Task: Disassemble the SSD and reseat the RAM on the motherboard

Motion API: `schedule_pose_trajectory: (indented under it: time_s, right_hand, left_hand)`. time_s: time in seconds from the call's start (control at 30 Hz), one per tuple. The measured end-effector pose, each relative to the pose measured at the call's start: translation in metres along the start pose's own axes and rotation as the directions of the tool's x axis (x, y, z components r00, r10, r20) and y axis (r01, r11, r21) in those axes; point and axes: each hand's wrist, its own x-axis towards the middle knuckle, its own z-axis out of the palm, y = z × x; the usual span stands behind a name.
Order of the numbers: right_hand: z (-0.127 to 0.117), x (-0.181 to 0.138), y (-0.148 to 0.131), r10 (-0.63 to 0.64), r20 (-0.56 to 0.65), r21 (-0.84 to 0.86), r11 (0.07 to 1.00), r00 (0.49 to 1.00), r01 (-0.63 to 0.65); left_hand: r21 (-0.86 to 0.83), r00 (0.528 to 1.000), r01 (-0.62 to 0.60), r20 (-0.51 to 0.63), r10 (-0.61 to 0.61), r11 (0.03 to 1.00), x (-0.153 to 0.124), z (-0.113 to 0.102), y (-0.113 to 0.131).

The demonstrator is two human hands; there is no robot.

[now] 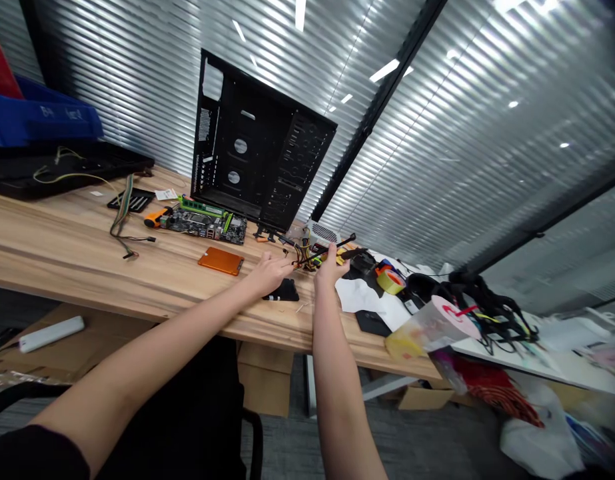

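A thin, stiff-looking black cable (346, 241) with a small dark end piece slants up to the right between my hands. My right hand (330, 270) is closed around its middle, thumb on top. The fingers of my left hand (271, 273) are pinched together at its lower left end. Behind them lies a bundle of multicoloured wires (302, 252) beside a grey power supply (323, 232) with a vented face. Just below my left hand rests a flat black piece (286, 291). An orange solid-state drive (221, 261) lies left of my left hand.
An open black computer case (262, 147) stands at the back. A motherboard (207, 222), an orange-handled tool (157, 217) and a ribbon of wires (122, 217) lie left. On the right are white paper (357, 295), yellow tape (391, 281) and a drink cup (432, 327) near the table edge.
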Motion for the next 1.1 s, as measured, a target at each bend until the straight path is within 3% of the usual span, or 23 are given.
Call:
schedule_pose_trajectory:
  time_s: [0.2,0.3,0.4,0.53,0.87,1.0,1.1]
  right_hand:
    - [-0.001,-0.002,-0.013,0.025,-0.012,0.095,0.995,1.000,-0.023]
    - [-0.001,-0.011,-0.021,0.040,0.148,0.172,0.983,0.988,-0.066]
    - [-0.002,-0.023,-0.031,0.041,0.330,0.224,0.967,0.943,-0.120]
    - [-0.003,-0.035,-0.039,0.054,0.463,0.261,0.946,0.885,-0.195]
    - [-0.005,-0.019,-0.042,0.136,0.377,0.365,0.888,0.916,-0.282]
    - [-0.007,-0.020,-0.051,0.089,0.427,0.383,0.883,0.900,-0.270]
    - [-0.012,-0.023,-0.061,0.016,0.516,0.369,0.898,0.857,-0.239]
  left_hand:
    - [-0.053,0.998,0.061,0.012,-0.060,0.997,0.001,0.001,0.000]
    - [-0.069,0.990,0.136,0.028,-0.135,0.988,0.000,0.000,0.002]
    - [-0.072,0.972,0.233,0.053,-0.230,0.970,0.003,-0.001,0.003]
    - [-0.077,0.960,0.264,0.114,-0.254,0.962,0.009,-0.002,0.005]
    - [-0.018,0.969,0.205,0.141,-0.201,0.979,0.010,0.002,0.009]
    - [0.007,0.969,0.201,0.143,-0.200,0.980,0.011,0.003,0.008]
    - [0.029,0.971,0.190,0.142,-0.192,0.981,0.013,0.003,0.006]
